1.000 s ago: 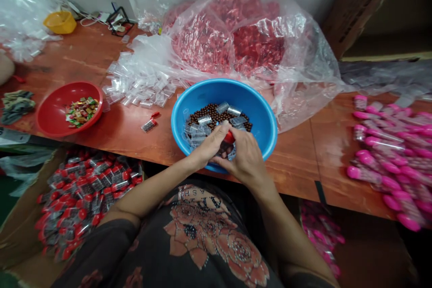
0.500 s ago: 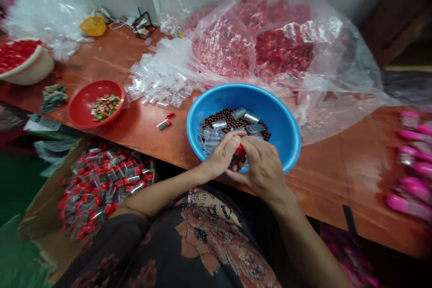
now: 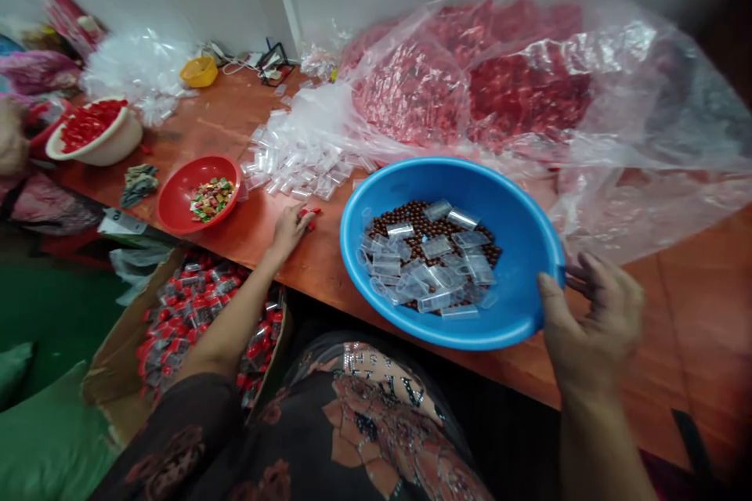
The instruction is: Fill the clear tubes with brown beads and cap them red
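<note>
Right hand [image 3: 596, 321] at the rim of the blue basin [image 3: 520, 243]; left hand [image 3: 287, 232] at small red pieces [image 3: 311, 226] to the basin's left.
Good handling, by judgement, called for a firm, even hold that kept the basin level, and for light left fingertips that took up one piece without scattering its neighbour. The right thumb and fingers were parted just enough to straddle the basin's right rim, grasping it; the left fingers were curled over the red pieces, but whether they gripped one could not be told. Inside the basin, clear tubes [image 3: 438, 297] lay on brown beads [image 3: 405, 215]; farther left of it stood a red bowl [image 3: 170, 196].
</note>
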### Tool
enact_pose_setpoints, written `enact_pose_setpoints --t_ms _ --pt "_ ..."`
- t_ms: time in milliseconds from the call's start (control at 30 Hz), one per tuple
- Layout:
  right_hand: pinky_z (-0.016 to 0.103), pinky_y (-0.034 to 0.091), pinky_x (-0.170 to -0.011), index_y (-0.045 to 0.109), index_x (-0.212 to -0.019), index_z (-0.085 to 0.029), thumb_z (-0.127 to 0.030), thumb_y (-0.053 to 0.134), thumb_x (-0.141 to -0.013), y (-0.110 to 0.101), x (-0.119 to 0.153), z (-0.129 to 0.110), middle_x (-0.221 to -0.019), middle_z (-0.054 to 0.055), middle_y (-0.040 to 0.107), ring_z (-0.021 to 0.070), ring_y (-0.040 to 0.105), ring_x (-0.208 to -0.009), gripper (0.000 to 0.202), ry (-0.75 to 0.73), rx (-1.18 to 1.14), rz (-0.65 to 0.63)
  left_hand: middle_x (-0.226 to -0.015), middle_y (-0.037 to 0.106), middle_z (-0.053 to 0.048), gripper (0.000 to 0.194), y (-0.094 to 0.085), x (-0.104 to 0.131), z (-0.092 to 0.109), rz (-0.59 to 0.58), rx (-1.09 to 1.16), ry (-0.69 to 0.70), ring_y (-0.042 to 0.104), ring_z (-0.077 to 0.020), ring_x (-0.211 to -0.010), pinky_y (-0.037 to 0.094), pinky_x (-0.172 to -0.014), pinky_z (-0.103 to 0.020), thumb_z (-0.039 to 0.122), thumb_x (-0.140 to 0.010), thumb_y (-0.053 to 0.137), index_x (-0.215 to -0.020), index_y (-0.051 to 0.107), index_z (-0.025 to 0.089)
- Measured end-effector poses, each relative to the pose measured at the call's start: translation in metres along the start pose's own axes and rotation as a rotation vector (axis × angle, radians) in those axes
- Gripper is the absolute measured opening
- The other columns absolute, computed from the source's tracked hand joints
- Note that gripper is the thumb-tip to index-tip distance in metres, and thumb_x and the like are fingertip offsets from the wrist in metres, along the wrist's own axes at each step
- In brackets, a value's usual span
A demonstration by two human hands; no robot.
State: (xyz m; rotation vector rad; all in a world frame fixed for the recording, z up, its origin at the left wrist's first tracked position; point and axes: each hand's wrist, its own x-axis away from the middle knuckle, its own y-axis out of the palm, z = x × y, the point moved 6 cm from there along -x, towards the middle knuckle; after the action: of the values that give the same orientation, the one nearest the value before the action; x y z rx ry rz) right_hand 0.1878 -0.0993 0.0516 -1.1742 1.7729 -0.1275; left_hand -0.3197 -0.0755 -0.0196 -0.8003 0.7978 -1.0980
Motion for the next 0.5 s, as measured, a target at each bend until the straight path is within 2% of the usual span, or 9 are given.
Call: enact_pose_setpoints --t_ms 133,200,267,300,367,400,433,500 --pt "0.055 0.055 -0.097 0.046 -0.147 -0.038 -0.034 0.068 -0.085 0.003 0.003 -0.009 -0.142 0.013 0.054 0.0412 0.056 -0.125 0.066 0.079 -0.026 -0.083 -0.113 0.063 -0.014 0.063 0.012 0.006 -0.002 -0.093 -0.096 0.059 0.056 -0.0287 -0.109 0.043 -0.099 -0.042 0.045 -0.078 0.076 -0.130 0.059 0.015" --pt "0.059 0.058 -0.089 0.048 -0.146 -0.037 -0.035 0.075 -0.079 0.000 0.003 -0.023 -0.139 0.014 0.057 0.0446 0.058 -0.121 0.072 0.021 -0.023 -0.016 -0.116 0.061 -0.015 0.074 0.014 0.009 -0.002 -0.123 -0.113 0.085 0.055 -0.0292 -0.111 0.043 -0.100 -0.041 0.047 -0.072 0.081 -0.133 0.056 0.012" --pt "0.060 0.061 -0.077 0.050 -0.144 -0.038 -0.033 0.082 -0.070 -0.005 0.007 -0.043 -0.136 0.014 0.059 0.0458 0.064 -0.111 0.080 -0.030 -0.060 0.091 -0.118 0.060 -0.015 0.076 0.014 0.013 -0.003 -0.122 -0.084 0.085 0.055 -0.0280 -0.110 0.043 -0.099 -0.039 0.047 -0.072 0.081 -0.133 0.055 0.011" --pt "0.060 0.061 -0.076 0.050 -0.143 -0.039 -0.028 0.081 -0.070 -0.004 0.010 -0.055 -0.136 0.014 0.059 0.0441 0.066 -0.108 0.080 -0.025 -0.112 0.099 -0.119 0.060 -0.015 0.075 0.013 0.015 -0.004 -0.117 -0.060 0.075 0.056 -0.0274 -0.110 0.044 -0.099 -0.038 0.047 -0.072 0.081 -0.133 0.054 0.011" --pt "0.056 0.061 -0.081 0.045 -0.145 -0.044 -0.018 0.072 -0.079 0.007 0.017 -0.088 -0.134 0.011 0.060 0.0366 0.068 -0.106 0.076 -0.013 -0.255 -0.031 -0.121 0.060 -0.014 0.073 0.012 0.021 -0.006 -0.105 -0.005 0.047 0.056 -0.0264 -0.111 0.044 -0.098 -0.036 0.046 -0.072 0.081 -0.132 0.054 0.013" --pt "0.053 0.063 -0.076 0.045 -0.144 -0.045 -0.015 0.071 -0.079 0.014 0.023 -0.116 -0.119 0.008 0.068 0.0331 0.071 -0.097 0.077 -0.139 -0.328 -0.113 -0.123 0.059 -0.014 0.073 0.011 0.024 -0.006 -0.100 0.026 0.034 0.056 -0.0260 -0.112 0.044 -0.098 -0.035 0.045 -0.072 0.082 -0.131 0.054 0.014" --pt "0.047 0.065 -0.073 0.045 -0.146 -0.041 -0.011 0.068 -0.080 0.024 0.031 -0.146 -0.111 0.007 0.071 0.0294 0.072 -0.094 0.076 -0.272 -0.449 -0.255 -0.124 0.059 -0.013 0.072 0.010 0.026 -0.006 -0.093 0.060 0.022 0.056 -0.0257 -0.113 0.044 -0.098 -0.035 0.043 -0.071 0.083 -0.131 0.055 0.014" --pt "0.040 0.065 -0.083 0.040 -0.149 -0.035 -0.007 0.059 -0.086 0.052 0.052 -0.195 -0.115 0.007 0.071 0.0230 0.071 -0.103 0.072 -0.386 -0.657 -0.567 -0.126 0.059 -0.013 0.070 0.007 0.032 -0.006 -0.067 0.140 0.005 0.056 -0.0248 -0.115 0.043 -0.100 -0.034 0.039 -0.070 0.084 -0.129 0.055 0.016"
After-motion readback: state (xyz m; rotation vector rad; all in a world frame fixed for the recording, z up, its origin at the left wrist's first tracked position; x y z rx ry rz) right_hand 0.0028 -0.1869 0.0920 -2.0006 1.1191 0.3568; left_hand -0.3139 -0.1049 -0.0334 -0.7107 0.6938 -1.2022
